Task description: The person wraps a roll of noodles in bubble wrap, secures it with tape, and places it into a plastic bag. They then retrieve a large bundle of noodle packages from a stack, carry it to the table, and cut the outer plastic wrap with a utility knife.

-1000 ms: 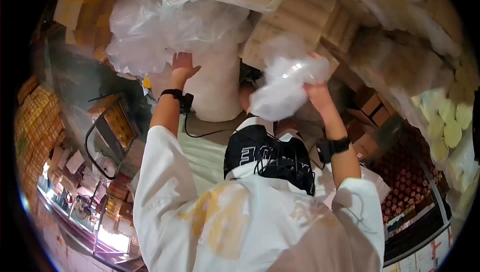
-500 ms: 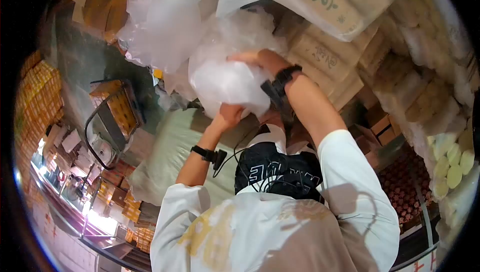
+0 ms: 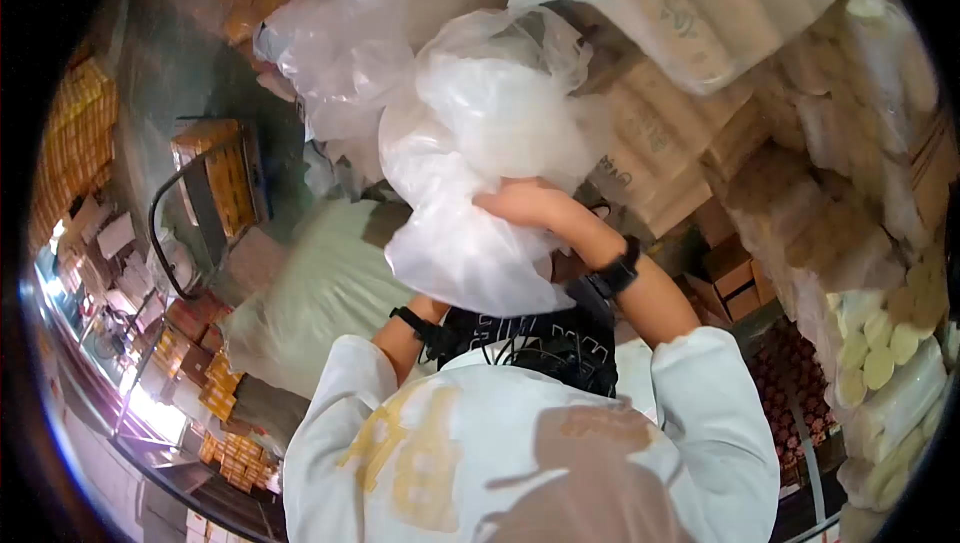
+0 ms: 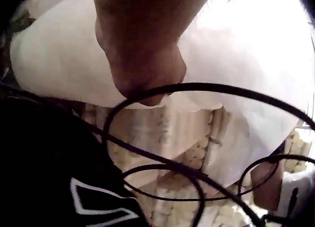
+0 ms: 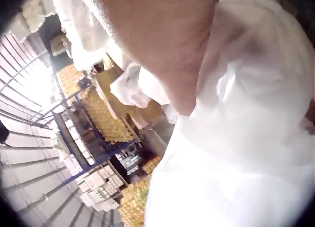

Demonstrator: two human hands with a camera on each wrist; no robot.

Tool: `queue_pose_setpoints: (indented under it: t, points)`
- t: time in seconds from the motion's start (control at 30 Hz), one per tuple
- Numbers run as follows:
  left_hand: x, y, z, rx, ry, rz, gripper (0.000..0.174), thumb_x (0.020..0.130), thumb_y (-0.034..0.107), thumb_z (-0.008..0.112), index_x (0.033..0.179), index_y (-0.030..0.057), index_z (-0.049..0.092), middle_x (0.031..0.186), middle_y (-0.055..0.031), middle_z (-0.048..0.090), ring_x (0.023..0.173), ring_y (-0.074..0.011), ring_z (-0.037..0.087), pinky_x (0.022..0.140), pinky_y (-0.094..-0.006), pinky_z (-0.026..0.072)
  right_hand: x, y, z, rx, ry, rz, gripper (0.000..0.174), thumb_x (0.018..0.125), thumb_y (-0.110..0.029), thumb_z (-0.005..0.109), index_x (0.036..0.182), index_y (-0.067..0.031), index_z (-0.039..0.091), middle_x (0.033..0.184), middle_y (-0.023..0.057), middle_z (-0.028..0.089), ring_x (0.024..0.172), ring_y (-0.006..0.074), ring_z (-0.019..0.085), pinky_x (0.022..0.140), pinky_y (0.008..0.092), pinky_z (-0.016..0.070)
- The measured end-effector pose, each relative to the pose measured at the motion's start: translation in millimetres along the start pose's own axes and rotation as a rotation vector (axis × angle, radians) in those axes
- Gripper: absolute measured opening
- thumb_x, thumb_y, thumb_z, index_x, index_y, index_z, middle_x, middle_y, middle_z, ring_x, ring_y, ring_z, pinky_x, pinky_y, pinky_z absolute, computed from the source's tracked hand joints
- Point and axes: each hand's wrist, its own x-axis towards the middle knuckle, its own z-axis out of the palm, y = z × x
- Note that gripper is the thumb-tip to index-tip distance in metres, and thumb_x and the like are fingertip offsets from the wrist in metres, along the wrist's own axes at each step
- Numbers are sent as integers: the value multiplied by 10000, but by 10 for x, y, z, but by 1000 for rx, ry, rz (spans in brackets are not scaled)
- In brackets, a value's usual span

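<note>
A large crumpled bag of whitish translucent plastic (image 3: 470, 253) hangs in front of my body and covers part of my dark shorts. My right hand (image 3: 525, 203) grips the bag from the right side, its fingertips partly lost in the folds. In the right wrist view the plastic bag (image 5: 236, 153) spreads broadly below that hand (image 5: 167, 54). My left hand is hidden behind the bag in the head view. The left wrist view shows this left hand (image 4: 145, 74) with curled fingers, gripping the bag's lower edge.
More clear plastic bags (image 3: 345, 53) lie at the upper left. Wrapped cartons (image 3: 650, 143) stack ahead and to the right. A pale green sack (image 3: 320, 293) lies to my left, with a hand cart (image 3: 215, 178) beyond it. Black cable loops (image 4: 197, 86) cross before the left wrist camera.
My hands came together on the plastic bag, from far apart. The bag has been drawn toward my body and spread out. My left hand has gone down behind it.
</note>
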Motion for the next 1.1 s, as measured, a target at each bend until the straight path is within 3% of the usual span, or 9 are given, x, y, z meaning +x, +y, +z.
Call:
queue_pose_setpoints:
  t: [0.3, 0.4, 0.43, 0.6, 0.77, 0.87, 0.93, 0.97, 1.1]
  points:
    - [130, 137, 71, -50, -176, -209, 353, 866, 210, 609, 1181, 57, 651, 1204, -218, 640, 1147, -429, 567, 995, -489, 449, 1225, 523, 1032, 123, -114, 4, 742, 886, -617, 516, 1348, -41, 593, 1330, 220, 613, 1216, 360, 593, 1056, 386, 429]
    - [253, 539, 36, 60, 149, -96, 285, 863, 181, 591, 1104, 44, 658, 1122, -201, 670, 1078, -396, 608, 949, -498, 469, 1372, 699, 1264, 82, -93, 38, 743, 888, -617, 515, 1352, -42, 590, 1334, 218, 611, 1220, 361, 590, 1058, 387, 428]
    - [298, 638, -73, 54, -5, -162, 239, 859, 159, 585, 1055, 38, 647, 1064, -200, 673, 1027, -401, 627, 900, -506, 481, 1429, 753, 1332, 74, -87, 48, 743, 888, -616, 515, 1353, -42, 589, 1335, 217, 610, 1221, 361, 589, 1058, 387, 428]
    - [298, 621, 267, -291, 163, -419, 169, 788, 135, 617, 888, 0, 636, 919, -228, 651, 944, -452, 610, 830, -513, 485, 1730, 1104, 1616, 47, -71, 117, 744, 890, -616, 513, 1360, -43, 583, 1342, 214, 606, 1227, 361, 585, 1060, 389, 426]
    - [225, 449, 499, -107, 73, -382, 157, 751, 93, 600, 827, -44, 607, 803, -243, 591, 829, -452, 571, 721, -558, 426, 1979, 1316, 1663, 33, -35, 140, 745, 892, -615, 512, 1366, -44, 578, 1349, 211, 603, 1233, 361, 581, 1063, 391, 424]
    - [191, 230, 263, -27, 72, -167, 266, 869, 149, 543, 1049, -2, 667, 914, -230, 657, 914, -419, 625, 829, -521, 470, 1945, 1296, 1669, 23, -11, 111, 745, 894, -615, 511, 1370, -45, 575, 1353, 209, 600, 1237, 361, 578, 1064, 392, 423]
    - [98, 234, -332, 244, -229, 18, 270, 945, 173, 546, 1153, 42, 658, 1045, -239, 662, 960, -418, 625, 866, -489, 501, 1868, 1215, 1618, 9, 7, 70, 746, 894, -614, 510, 1372, -45, 572, 1356, 208, 599, 1239, 361, 577, 1065, 393, 423]
    - [37, 166, -525, 187, -140, 32, 332, 838, 62, 597, 1161, 79, 672, 1008, -209, 670, 951, -388, 640, 842, -462, 520, 1834, 1174, 1607, 8, 13, 52, 746, 895, -614, 510, 1374, -46, 571, 1357, 207, 598, 1240, 361, 576, 1066, 393, 422]
    - [662, 866, -1650, 470, -63, 120, 191, 619, 3, 645, 786, 88, 681, 792, -80, 629, 859, -317, 611, 737, -442, 455, 1717, 1031, 1597, 14, 5, -22, 747, 897, -614, 508, 1379, -47, 567, 1363, 205, 595, 1245, 361, 573, 1067, 394, 421]
